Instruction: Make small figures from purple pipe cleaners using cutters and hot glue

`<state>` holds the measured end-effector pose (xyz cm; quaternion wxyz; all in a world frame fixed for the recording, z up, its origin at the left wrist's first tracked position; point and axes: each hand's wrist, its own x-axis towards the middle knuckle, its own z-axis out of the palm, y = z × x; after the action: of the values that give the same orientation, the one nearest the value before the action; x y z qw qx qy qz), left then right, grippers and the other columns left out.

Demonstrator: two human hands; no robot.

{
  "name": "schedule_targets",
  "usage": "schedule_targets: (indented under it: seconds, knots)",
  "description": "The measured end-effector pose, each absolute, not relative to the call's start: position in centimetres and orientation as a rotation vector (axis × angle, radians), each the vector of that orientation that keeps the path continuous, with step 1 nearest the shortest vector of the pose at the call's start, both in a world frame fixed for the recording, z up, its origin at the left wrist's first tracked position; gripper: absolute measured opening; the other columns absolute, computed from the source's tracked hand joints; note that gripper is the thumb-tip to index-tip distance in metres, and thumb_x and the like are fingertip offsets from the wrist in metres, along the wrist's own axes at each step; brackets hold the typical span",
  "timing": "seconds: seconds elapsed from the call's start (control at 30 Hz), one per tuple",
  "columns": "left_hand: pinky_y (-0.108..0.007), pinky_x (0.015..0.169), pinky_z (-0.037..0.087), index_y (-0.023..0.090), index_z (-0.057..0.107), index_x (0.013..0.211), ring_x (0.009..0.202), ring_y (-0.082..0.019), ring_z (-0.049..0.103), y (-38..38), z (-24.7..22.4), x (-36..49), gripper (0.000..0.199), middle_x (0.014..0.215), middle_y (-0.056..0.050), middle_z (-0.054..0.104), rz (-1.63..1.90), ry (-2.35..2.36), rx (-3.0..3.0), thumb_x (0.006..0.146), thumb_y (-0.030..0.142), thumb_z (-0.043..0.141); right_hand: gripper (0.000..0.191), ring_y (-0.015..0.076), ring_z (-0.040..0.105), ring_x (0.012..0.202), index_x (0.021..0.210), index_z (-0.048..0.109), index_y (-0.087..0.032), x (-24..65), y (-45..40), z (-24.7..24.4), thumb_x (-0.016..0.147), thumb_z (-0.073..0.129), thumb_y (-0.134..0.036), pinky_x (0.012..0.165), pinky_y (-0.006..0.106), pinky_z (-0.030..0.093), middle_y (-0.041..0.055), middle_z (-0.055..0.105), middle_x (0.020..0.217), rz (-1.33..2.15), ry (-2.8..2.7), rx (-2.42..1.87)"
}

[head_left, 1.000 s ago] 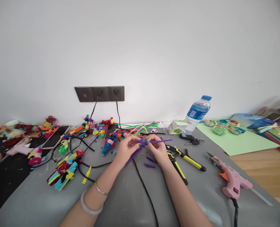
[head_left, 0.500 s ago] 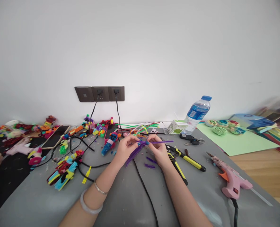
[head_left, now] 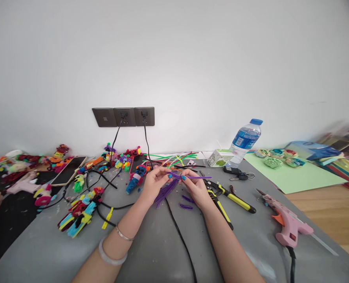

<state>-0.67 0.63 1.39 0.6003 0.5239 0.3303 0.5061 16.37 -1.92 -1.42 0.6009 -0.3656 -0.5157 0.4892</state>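
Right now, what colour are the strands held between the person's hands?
The strands are purple, seen best in the head view, the only one here.

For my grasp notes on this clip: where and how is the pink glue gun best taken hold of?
Probably by its handle, coming from the person's near side: the pink glue gun lies with the handle toward the person and its metal nozzle pointing away.

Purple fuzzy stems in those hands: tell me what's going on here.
A person's left hand and right hand pinch purple fuzzy stems over the grey table, one strand sticking out to the right. Two short purple pieces lie nearby. A yellow-and-black tool and a pink glue gun lie farther right.
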Motion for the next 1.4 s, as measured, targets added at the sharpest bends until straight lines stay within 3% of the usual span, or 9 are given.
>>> schedule_targets:
  seconds: [0.4,0.77,0.93,1.13,1.4]
  knots:
    - [-0.028,0.072,0.054,0.014,0.071,0.086,0.071,-0.013,0.063,0.6,1.4,-0.6,0.031,0.084,-0.003,0.068,1.145,0.744,1.091,0.067,0.037,0.081,0.029,0.0167,0.052,0.065,0.082,0.062,-0.022,16.2,-2.3,-0.8,0.081,0.068,-0.050,0.063,0.028,0.045,0.0006,0.060,0.070,1.273,-1.232,-0.838]
    - [-0.026,0.074,0.051,0.013,0.072,0.085,0.077,-0.013,0.062,0.7,1.3,-0.8,0.030,0.085,-0.004,0.068,1.049,0.695,1.005,0.065,0.034,0.083,0.032,0.0168,0.055,0.062,0.081,0.062,-0.022,16.0,-2.6,-0.5,0.077,0.072,-0.052,0.065,0.030,0.047,0.0008,0.061,0.065,1.328,-1.223,-0.814]
    - [-0.025,0.074,0.050,0.014,0.072,0.082,0.075,-0.012,0.062,0.7,1.4,-0.8,0.029,0.083,-0.003,0.067,1.034,0.671,0.947,0.062,0.031,0.085,0.030,0.0166,0.054,0.062,0.081,0.063,-0.022,16.1,-2.5,-0.6,0.080,0.069,-0.052,0.064,0.029,0.045,0.0004,0.061,0.065,1.319,-1.232,-0.813]
    - [-0.025,0.075,0.050,0.013,0.072,0.079,0.075,-0.012,0.062,0.4,1.8,-0.9,0.029,0.081,-0.003,0.066,0.958,0.623,0.881,0.060,0.028,0.087,0.031,0.0143,0.050,0.050,0.085,0.060,-0.021,16.1,-2.6,-0.7,0.082,0.067,-0.051,0.061,0.028,0.040,-0.0041,0.058,0.050,1.436,-1.248,-0.741]
    - [-0.025,0.074,0.047,0.014,0.069,0.080,0.072,-0.011,0.060,0.1,2.0,-0.9,0.025,0.078,-0.001,0.064,0.856,0.590,0.947,0.065,0.028,0.083,0.033,0.0131,0.047,0.044,0.082,0.056,-0.021,16.1,-3.1,-0.4,0.081,0.068,-0.052,0.056,0.027,0.038,-0.0045,0.059,0.047,1.583,-1.286,-0.639]
